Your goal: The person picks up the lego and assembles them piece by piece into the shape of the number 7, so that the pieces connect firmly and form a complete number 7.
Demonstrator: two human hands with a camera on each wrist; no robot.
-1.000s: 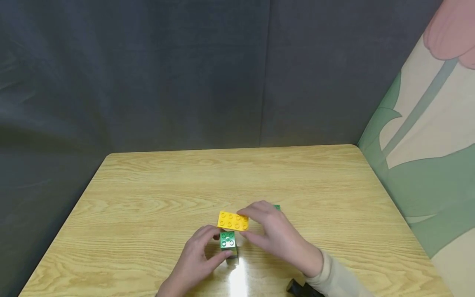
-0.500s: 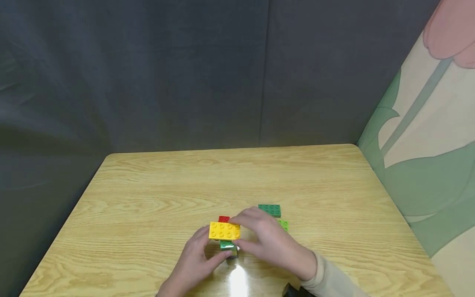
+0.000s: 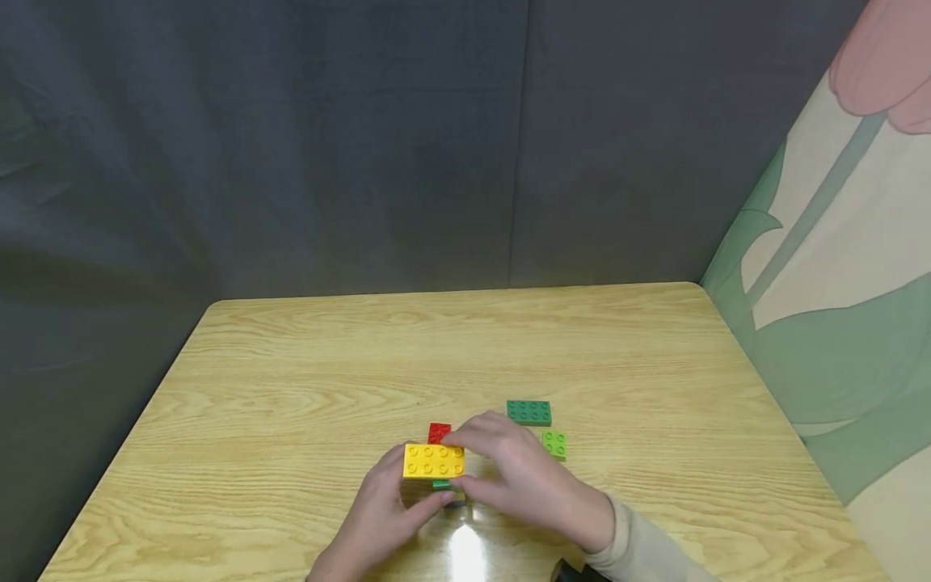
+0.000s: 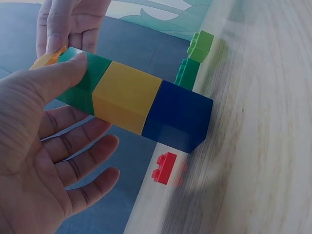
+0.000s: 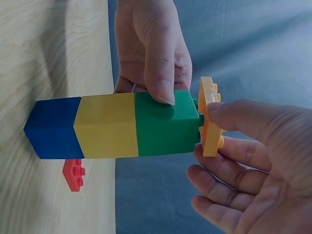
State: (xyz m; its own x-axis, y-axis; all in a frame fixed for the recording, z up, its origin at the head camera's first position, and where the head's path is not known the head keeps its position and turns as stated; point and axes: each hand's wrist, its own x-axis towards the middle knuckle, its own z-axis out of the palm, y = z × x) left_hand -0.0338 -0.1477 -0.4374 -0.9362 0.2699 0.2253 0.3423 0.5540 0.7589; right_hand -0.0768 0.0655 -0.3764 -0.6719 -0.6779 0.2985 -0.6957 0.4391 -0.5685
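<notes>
In the lower centre of the head view, the left hand (image 3: 381, 509) pinches a green block (image 5: 165, 122) between thumb and fingers, its other fingers loosely bent and spread apart. That block tops an upright stack, with a yellow block (image 5: 105, 126) in the middle and a blue block (image 5: 52, 127) lowest. Just right of it in the frame, the right hand (image 3: 520, 481) pinches a thin yellow brick (image 3: 434, 461) by one end, thumb and fingertips nearly together around it. In the right wrist view this brick sits right at the green block's studs, slightly tilted; whether it is pressed on cannot be told. On the wood-grained bench (image 3: 327, 364), a small red brick (image 3: 440, 432) lies just above the thin yellow brick in the head view, while a dark green brick (image 3: 528, 413) and a lime brick (image 3: 554, 445) lie near each other, right of centre. Dark cloth (image 3: 364, 162) fills the upper frame.
</notes>
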